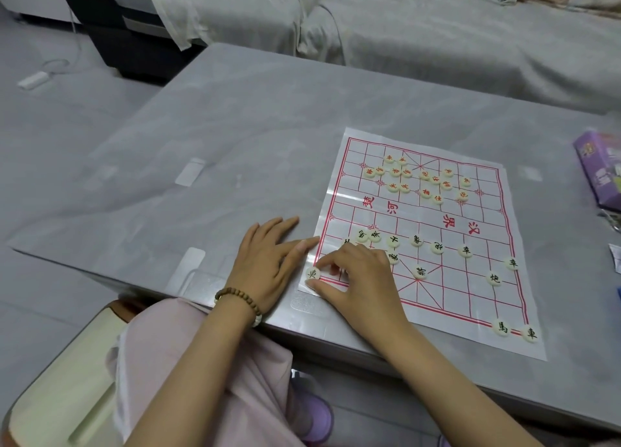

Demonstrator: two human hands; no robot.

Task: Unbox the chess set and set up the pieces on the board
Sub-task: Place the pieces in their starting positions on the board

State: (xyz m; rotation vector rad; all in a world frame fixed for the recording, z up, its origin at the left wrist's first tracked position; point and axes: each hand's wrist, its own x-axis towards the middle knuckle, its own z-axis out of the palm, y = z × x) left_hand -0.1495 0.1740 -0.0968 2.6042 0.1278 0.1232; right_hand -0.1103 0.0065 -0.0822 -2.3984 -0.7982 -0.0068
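A thin plastic Chinese-chess board [470, 298] with red lines lies on the grey table. My right hand [359, 278] pinches a cream disc with a black character [312, 274] at the board's near left corner. My left hand [268, 258] lies flat beside the board, fingertips on its left edge. Several red-lettered discs [425, 181] cluster on the far half. Black-lettered discs [437, 247] are scattered over the near half. Two more discs [515, 330] stand at the near right corner.
A purple box [599, 170] lies at the table's right edge. Behind the table [201, 127] stands a sofa under a grey cover [403, 19]. A cream stool [67, 372] is at the lower left, below the table's near edge.
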